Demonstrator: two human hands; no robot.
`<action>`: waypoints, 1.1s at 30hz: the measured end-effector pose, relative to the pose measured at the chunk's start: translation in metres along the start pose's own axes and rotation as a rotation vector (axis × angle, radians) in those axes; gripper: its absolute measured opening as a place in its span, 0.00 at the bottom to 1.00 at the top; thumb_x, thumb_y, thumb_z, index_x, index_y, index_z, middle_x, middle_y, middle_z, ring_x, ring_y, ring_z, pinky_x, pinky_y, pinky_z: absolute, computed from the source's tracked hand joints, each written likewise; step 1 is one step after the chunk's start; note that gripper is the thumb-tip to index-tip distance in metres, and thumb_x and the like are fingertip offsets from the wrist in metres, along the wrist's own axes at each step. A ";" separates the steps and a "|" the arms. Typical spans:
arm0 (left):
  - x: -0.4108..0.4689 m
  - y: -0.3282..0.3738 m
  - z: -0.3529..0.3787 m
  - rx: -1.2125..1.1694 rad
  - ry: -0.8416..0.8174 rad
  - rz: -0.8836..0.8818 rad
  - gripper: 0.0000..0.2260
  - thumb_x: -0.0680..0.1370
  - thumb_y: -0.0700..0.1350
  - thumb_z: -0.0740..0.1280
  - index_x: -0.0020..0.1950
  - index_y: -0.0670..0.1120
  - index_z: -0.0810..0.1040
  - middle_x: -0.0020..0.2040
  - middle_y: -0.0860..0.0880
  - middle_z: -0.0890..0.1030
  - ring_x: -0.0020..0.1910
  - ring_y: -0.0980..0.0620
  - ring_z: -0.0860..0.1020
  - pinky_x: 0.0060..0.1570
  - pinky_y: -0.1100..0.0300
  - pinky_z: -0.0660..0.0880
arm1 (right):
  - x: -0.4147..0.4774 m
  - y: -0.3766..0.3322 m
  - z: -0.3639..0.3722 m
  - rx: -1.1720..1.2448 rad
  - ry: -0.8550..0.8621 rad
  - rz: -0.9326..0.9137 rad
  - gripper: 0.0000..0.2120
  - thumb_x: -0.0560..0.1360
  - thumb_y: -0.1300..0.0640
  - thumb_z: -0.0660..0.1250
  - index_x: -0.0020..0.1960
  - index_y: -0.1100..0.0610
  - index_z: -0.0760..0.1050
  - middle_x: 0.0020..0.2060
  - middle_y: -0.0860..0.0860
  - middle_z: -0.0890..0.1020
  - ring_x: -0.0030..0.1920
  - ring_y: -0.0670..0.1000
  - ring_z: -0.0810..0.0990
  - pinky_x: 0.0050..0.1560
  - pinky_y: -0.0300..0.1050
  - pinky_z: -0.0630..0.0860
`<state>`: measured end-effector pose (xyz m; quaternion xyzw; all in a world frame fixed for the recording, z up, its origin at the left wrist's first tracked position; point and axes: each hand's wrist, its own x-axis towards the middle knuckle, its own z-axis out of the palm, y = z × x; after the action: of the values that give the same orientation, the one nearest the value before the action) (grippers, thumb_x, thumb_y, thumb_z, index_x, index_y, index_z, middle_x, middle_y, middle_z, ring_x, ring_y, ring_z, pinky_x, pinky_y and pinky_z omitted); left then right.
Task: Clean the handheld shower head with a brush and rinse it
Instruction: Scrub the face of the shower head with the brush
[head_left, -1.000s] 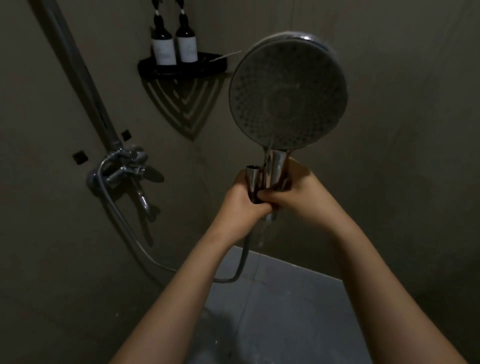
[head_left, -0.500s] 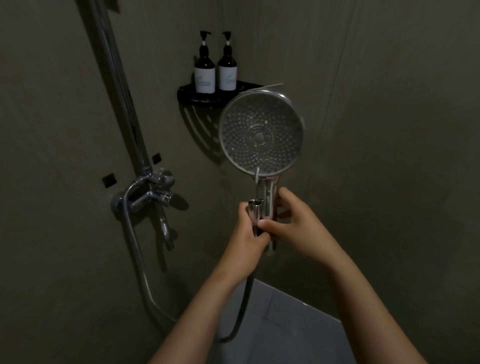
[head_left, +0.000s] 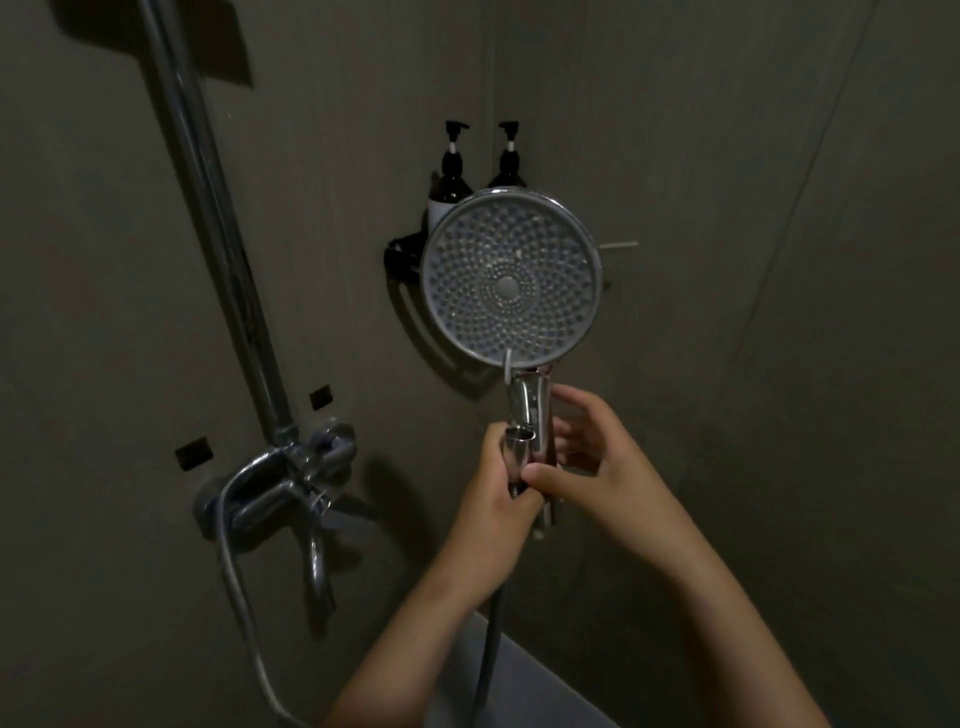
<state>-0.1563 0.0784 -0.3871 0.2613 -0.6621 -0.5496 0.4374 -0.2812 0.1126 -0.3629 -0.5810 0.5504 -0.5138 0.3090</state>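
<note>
We see a dim, murky scene; the shower head (head_left: 511, 283) catches most light, faint glare on its rim; hard shadows lie left of it

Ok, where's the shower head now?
Centre of the head view, facing the camera: the right hand holds the shower head by its handle, the left hand grips the hose end beside it, in front of the corner shelf.

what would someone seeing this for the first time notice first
The round chrome-rimmed shower head with its grey dotted face, held upright at centre frame, dominates. Just below it the right hand grips its handle, while the left hand grips the chrome hose connector beside that handle. Behind, two dark pump bottles stand on a black corner shelf, and a chrome mixer tap sits on the wall to the left.
</note>
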 end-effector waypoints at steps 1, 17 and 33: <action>0.015 0.001 0.003 -0.021 0.013 0.016 0.14 0.77 0.32 0.62 0.60 0.43 0.69 0.51 0.51 0.81 0.50 0.57 0.81 0.47 0.65 0.77 | 0.014 -0.001 -0.009 0.063 0.012 0.013 0.33 0.69 0.64 0.73 0.69 0.49 0.63 0.55 0.50 0.77 0.48 0.39 0.80 0.48 0.33 0.77; 0.199 -0.003 0.010 -0.116 0.289 0.070 0.09 0.77 0.40 0.64 0.53 0.52 0.69 0.41 0.45 0.77 0.36 0.52 0.79 0.41 0.57 0.80 | 0.250 0.037 -0.114 0.534 0.399 0.137 0.17 0.78 0.56 0.63 0.65 0.57 0.65 0.38 0.54 0.78 0.29 0.46 0.77 0.32 0.40 0.79; 0.215 -0.025 0.016 -0.035 0.470 0.098 0.10 0.75 0.31 0.66 0.47 0.45 0.71 0.27 0.53 0.75 0.24 0.54 0.74 0.25 0.59 0.75 | 0.249 0.041 -0.120 0.559 0.555 -0.079 0.08 0.79 0.61 0.60 0.43 0.54 0.74 0.35 0.53 0.79 0.31 0.44 0.81 0.32 0.35 0.78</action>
<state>-0.2768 -0.0977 -0.3490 0.3421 -0.5442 -0.4633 0.6100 -0.4397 -0.1095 -0.3029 -0.3343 0.4292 -0.7928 0.2748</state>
